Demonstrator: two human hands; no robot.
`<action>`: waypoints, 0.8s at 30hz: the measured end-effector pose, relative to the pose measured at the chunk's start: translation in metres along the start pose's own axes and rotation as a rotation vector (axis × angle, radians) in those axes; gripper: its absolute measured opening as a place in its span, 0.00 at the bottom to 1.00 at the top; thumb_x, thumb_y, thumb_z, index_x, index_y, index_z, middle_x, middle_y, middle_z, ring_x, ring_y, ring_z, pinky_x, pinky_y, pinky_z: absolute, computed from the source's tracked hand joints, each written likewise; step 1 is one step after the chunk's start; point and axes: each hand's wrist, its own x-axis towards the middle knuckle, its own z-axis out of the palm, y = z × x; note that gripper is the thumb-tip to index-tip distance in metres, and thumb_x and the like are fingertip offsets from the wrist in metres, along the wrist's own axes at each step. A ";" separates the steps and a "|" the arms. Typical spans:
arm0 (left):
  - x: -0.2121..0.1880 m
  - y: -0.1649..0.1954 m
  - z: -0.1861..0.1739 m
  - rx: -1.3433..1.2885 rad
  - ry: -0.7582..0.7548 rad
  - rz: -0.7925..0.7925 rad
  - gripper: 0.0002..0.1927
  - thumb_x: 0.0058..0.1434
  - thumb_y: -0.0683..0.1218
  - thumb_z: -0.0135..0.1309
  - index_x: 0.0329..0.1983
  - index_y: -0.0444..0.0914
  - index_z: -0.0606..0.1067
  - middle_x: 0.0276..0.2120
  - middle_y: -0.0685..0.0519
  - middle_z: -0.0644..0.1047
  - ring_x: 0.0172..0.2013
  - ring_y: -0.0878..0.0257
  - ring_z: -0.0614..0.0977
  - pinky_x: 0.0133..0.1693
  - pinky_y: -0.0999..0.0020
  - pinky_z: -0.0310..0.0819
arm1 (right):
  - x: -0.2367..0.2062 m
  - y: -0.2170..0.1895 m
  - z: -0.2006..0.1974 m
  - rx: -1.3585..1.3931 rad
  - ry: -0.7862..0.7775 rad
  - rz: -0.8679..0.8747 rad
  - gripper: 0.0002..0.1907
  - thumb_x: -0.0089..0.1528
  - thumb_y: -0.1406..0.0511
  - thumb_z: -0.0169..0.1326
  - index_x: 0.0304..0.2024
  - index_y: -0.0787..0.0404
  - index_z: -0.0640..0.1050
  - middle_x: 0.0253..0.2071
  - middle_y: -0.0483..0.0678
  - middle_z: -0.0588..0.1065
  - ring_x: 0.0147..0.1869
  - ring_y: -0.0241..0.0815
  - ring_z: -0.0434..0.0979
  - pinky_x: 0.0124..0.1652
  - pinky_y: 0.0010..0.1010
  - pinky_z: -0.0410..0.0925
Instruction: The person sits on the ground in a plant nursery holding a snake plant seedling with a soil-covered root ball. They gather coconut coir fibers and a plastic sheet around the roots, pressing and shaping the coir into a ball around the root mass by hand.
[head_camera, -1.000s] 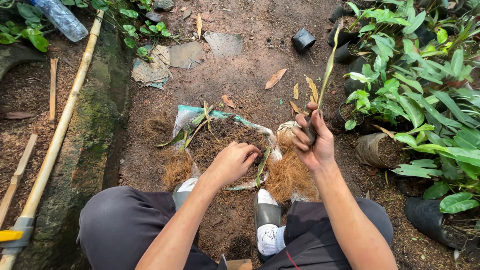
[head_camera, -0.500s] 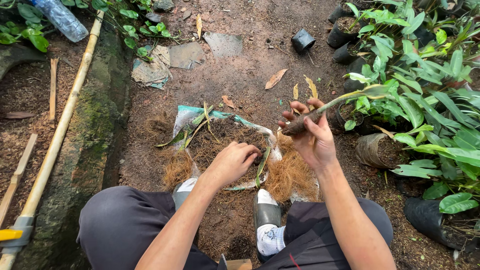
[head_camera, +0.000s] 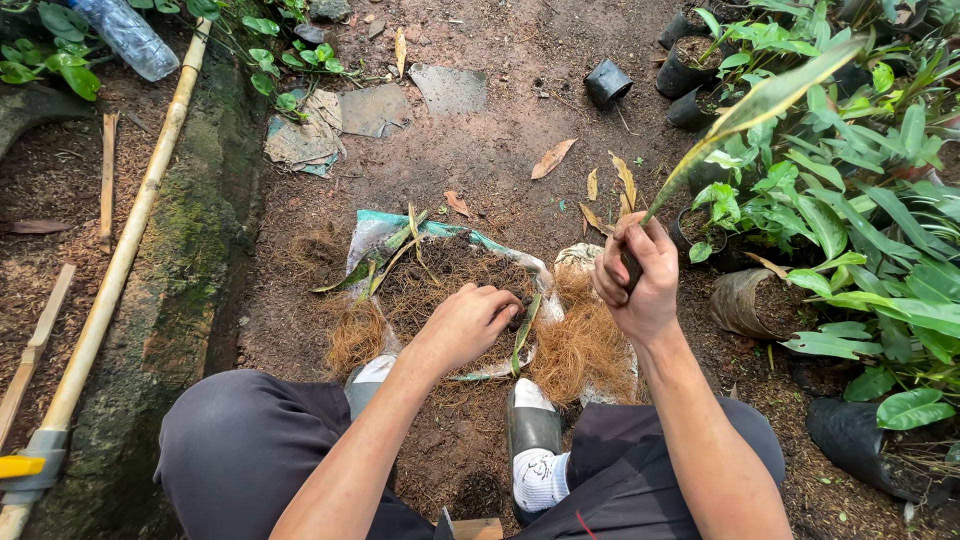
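Brown fibre lies in two heaps (head_camera: 585, 345) by one soil pile (head_camera: 450, 275). One left hand (head_camera: 468, 322) digs there, fingers seemingly curled; one right hand (head_camera: 635, 280) fists one plant cutting (head_camera: 760, 105) aloft.

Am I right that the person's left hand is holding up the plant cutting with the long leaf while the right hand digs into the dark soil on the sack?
Not quite: the hands are swapped. In the head view, the right hand holds up the plant cutting with the long leaf, while the left hand digs into the dark soil on the sack.
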 end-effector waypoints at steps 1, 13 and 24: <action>0.000 0.000 0.000 0.005 0.002 0.006 0.15 0.70 0.51 0.47 0.49 0.41 0.79 0.45 0.49 0.81 0.48 0.50 0.78 0.54 0.54 0.70 | -0.003 -0.004 0.002 -0.002 0.012 -0.005 0.10 0.72 0.59 0.48 0.40 0.57 0.70 0.19 0.39 0.60 0.15 0.29 0.57 0.14 0.23 0.52; 0.005 0.036 -0.045 0.051 0.046 0.226 0.16 0.69 0.51 0.48 0.54 0.39 0.75 0.47 0.45 0.80 0.50 0.48 0.79 0.53 0.52 0.71 | 0.002 -0.015 0.037 0.070 -0.098 0.125 0.16 0.63 0.64 0.57 0.50 0.53 0.67 0.46 0.48 0.73 0.51 0.44 0.77 0.55 0.43 0.74; -0.001 0.036 -0.053 0.400 -0.301 0.064 0.15 0.69 0.55 0.45 0.47 0.43 0.77 0.44 0.47 0.81 0.48 0.48 0.81 0.51 0.49 0.74 | -0.021 0.022 0.023 -0.051 -0.076 0.257 0.12 0.65 0.62 0.58 0.43 0.59 0.69 0.34 0.47 0.72 0.33 0.36 0.75 0.31 0.28 0.72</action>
